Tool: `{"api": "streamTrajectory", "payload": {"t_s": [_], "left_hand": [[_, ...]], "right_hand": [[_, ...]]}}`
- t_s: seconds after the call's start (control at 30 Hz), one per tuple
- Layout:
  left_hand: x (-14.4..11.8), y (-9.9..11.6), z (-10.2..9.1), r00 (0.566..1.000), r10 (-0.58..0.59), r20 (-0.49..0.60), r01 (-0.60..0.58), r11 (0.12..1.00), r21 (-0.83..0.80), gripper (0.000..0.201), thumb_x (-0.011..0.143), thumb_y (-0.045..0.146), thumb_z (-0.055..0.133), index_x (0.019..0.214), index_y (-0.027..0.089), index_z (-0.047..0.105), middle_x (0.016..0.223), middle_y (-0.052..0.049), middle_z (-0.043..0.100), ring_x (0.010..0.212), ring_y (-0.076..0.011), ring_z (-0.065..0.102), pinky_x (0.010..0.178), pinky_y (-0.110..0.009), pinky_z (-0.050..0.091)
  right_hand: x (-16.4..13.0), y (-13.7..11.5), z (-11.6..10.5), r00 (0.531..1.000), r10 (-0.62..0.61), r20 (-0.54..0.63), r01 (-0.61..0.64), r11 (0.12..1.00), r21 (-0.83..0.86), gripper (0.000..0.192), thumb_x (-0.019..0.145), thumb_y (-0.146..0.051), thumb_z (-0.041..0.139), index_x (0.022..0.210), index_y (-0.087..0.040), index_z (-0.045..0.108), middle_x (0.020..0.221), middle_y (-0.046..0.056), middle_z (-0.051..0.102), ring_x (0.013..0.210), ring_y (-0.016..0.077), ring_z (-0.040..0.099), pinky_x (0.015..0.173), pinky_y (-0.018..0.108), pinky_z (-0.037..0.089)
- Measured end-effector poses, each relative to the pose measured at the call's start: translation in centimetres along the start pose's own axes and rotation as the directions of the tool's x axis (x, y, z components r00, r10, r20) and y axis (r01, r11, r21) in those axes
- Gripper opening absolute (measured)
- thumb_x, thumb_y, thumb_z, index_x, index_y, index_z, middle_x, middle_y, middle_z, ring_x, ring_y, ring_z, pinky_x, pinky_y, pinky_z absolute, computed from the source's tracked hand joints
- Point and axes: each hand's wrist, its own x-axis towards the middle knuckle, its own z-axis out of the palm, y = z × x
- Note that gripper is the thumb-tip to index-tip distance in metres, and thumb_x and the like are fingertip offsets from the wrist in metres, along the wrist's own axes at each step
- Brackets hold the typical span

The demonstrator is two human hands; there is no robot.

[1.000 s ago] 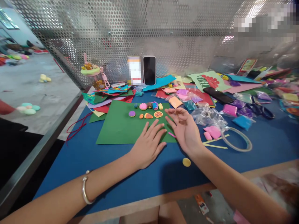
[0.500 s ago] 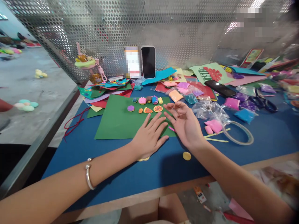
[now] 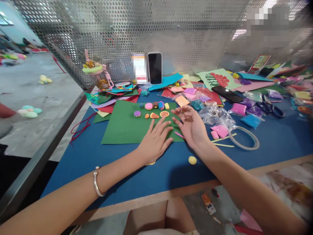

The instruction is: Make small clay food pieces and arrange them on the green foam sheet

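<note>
- Nine or so small finished clay pieces (image 3: 151,110) sit in two short rows on the far part of the green sheet (image 3: 122,127); judging by that, a good share of the modelling is done.
- Left hand (image 3: 154,143) lies palm down, fingers spread, on the sheet's near right corner; a sliver of yellow clay shows under its heel.
- Right hand (image 3: 193,125) hovers just beside it, palm turned inward, fingers loose and apart; grips nothing.
- Hands are close together but not touching.
- Yellow clay ball (image 3: 192,160) lies alone on the blue tabletop (image 3: 97,169), near the right wrist, still unshaped.
- Thin pink strip (image 3: 179,134) lies between the hands at the sheet's edge.
- Pink clay lumps (image 3: 219,132), bagged clay (image 3: 215,114) and a tape ring (image 3: 244,138) lie to the right, so plenty of material looks unused.
</note>
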Motion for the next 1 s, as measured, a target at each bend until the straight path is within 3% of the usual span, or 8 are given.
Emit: {"api": "streamTrajectory", "payload": {"t_s": [0.3,0.43,0.57,0.67,0.73,0.83,1.0], "left_hand": [[0.6,0.0,1.0,1.0,0.013,0.021,-0.013,1.0,0.007,0.042,0.096,0.04,0.031,0.127,0.014,0.041,0.145,-0.012,0.036,0.142,-0.0243,0.012,0.115,-0.052,0.003],[0.9,-0.4,1.0,0.999,-0.02,0.044,0.025,0.992,-0.122,0.041,0.096,0.041,0.029,0.126,0.016,0.042,0.143,-0.011,0.038,0.142,-0.0238,0.012,0.115,-0.053,-0.001],[0.9,-1.5,-1.0,0.97,-0.227,-0.089,0.177,0.908,-0.381,0.041,0.098,0.04,0.016,0.125,0.021,0.041,0.14,-0.009,0.038,0.141,-0.0205,0.016,0.114,-0.051,0.012],[0.0,-1.7,-3.2,0.95,-0.258,-0.178,0.174,0.906,-0.385,0.037,0.097,0.037,0.024,0.125,0.021,0.042,0.141,-0.01,0.035,0.141,-0.0192,0.013,0.115,-0.045,0.015],[-1.1,-1.1,-4.1,0.967,-0.207,-0.151,0.151,0.937,-0.316,0.037,0.097,0.034,0.029,0.128,0.02,0.04,0.146,-0.01,0.03,0.142,-0.0201,0.009,0.116,-0.046,0.013],[-2.8,0.1,-4.0,0.993,-0.111,-0.038,0.101,0.975,-0.197,0.043,0.096,0.031,0.029,0.138,0.019,0.029,0.152,-0.01,0.022,0.143,-0.0219,0.007,0.115,-0.049,0.012],[-3.3,1.3,-1.9,0.993,0.016,0.12,-0.014,1.0,-0.015,0.051,0.096,0.028,0.028,0.144,0.014,0.018,0.154,-0.009,0.018,0.143,-0.0206,0.008,0.115,-0.047,0.016]], "right_hand": [[-0.3,0.0,0.0,1.0,0.016,0.018,-0.016,1.0,-0.019,0.016,0.065,-0.014,0.047,0.078,-0.023,0.051,0.078,-0.005,0.058,0.089,0.0143,0.059,0.079,0.028,0.047],[0.0,0.1,-0.1,0.999,0.028,0.019,-0.027,0.999,-0.02,0.016,0.065,-0.015,0.047,0.078,-0.022,0.051,0.077,-0.004,0.057,0.082,0.0129,0.059,0.072,0.025,0.047],[0.4,-0.2,-0.2,0.997,0.044,0.063,-0.037,0.994,-0.102,0.015,0.065,-0.018,0.048,0.08,-0.022,0.05,0.073,-0.006,0.056,0.068,0.0095,0.057,0.065,0.022,0.046],[0.3,-1.4,-0.9,0.984,-0.043,0.173,0.091,0.956,-0.279,0.012,0.068,-0.017,0.051,0.079,-0.021,0.052,0.071,-0.005,0.056,0.064,0.0084,0.055,0.062,0.021,0.046],[-0.2,-2.8,-2.1,0.951,-0.165,0.262,0.271,0.853,-0.446,0.009,0.072,-0.017,0.052,0.08,-0.02,0.056,0.073,-0.004,0.057,0.066,0.0091,0.056,0.064,0.022,0.047],[-1.6,-4.9,-4.7,0.88,-0.339,0.334,0.473,0.548,-0.69,0.007,0.078,-0.018,0.052,0.081,-0.02,0.059,0.074,-0.002,0.058,0.066,0.0106,0.057,0.065,0.024,0.048],[-4.6,-7.1,-8.4,0.849,-0.337,0.406,0.424,-0.022,-0.905,0.01,0.082,-0.02,0.053,0.085,-0.021,0.062,0.079,0.001,0.063,0.066,0.0137,0.059,0.061,0.026,0.045]]}}
